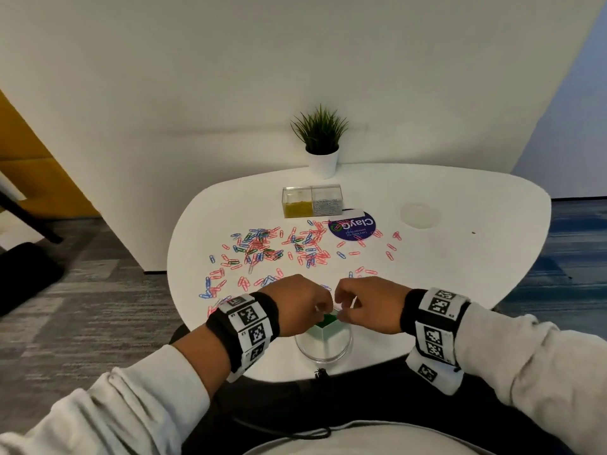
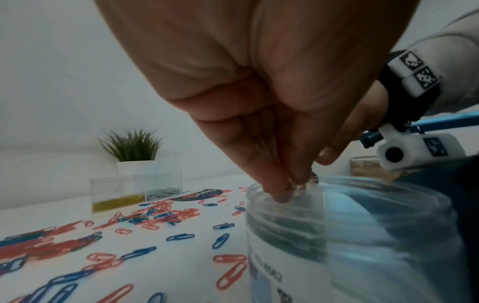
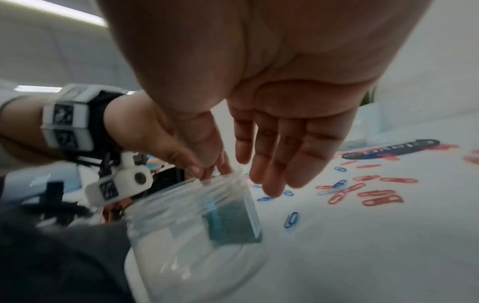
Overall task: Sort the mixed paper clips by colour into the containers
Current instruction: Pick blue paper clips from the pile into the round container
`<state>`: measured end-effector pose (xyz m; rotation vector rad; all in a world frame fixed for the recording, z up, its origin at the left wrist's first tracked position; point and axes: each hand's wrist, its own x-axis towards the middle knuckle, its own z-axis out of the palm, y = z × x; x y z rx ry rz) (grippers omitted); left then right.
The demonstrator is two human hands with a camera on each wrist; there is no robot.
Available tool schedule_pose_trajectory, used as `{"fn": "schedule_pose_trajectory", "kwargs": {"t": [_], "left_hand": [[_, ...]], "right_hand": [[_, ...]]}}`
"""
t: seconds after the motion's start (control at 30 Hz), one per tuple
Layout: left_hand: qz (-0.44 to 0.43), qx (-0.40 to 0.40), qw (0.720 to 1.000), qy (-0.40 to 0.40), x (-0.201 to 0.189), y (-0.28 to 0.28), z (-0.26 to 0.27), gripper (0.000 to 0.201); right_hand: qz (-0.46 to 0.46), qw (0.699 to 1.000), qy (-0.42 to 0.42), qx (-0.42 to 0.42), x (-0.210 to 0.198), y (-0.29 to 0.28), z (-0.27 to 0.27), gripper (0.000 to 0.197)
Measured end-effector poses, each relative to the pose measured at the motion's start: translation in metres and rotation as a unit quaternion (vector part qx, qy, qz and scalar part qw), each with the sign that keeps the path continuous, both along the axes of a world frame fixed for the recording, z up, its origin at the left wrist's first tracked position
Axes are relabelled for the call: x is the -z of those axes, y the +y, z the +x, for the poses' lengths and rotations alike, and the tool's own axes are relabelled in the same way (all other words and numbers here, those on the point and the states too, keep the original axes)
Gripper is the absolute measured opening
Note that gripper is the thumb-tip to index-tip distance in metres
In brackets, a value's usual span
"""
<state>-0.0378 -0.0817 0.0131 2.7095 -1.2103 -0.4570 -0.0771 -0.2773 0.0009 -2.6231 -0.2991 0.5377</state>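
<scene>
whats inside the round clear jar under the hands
The round clear jar has white dividers and one section filled with green paper clips. The left hand and right hand cover the far sections, so their contents are hidden.

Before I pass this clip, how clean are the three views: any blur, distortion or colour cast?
Head view: evenly lit and mostly sharp, wide-angle bending at the table edge. Left wrist view: bluish cast, the round clear jar smeared with motion blur, the left hand filling the upper frame, near paper clips soft. Right wrist view: the right hand large and soft, jar blurred, far clips smeared.
</scene>
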Motion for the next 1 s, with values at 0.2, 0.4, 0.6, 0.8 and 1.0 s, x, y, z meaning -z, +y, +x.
{"fn": "schedule_pose_trajectory", "kwargs": {"t": [0.2, 0.4, 0.6, 0.8, 1.0], "left_hand": [[0.013, -0.104, 0.994, -0.021, 0.0, 0.042, 0.045, 0.025], [0.107, -0.196, 0.975, 0.004, 0.036, 0.103, 0.069, 0.058], [0.02, -0.192, 0.981, -0.032, 0.043, 0.102, 0.081, 0.043], [-0.021, -0.233, 0.969, -0.075, 0.043, 0.077, 0.123, 0.032], [0.008, -0.252, 0.967, -0.038, 0.057, 0.054, 0.161, 0.027]], "right_hand": [[-0.025, 0.998, -0.049, 0.026, 0.002, 0.004, 0.055, 0.024], [-0.113, 0.991, -0.066, 0.0, 0.017, 0.028, 0.131, 0.042], [-0.125, 0.991, -0.054, -0.003, 0.032, 0.043, 0.186, 0.046], [-0.101, 0.992, -0.075, -0.011, 0.046, 0.046, 0.213, 0.019], [-0.068, 0.994, -0.086, 0.02, 0.055, 0.04, 0.219, 0.013]]}}
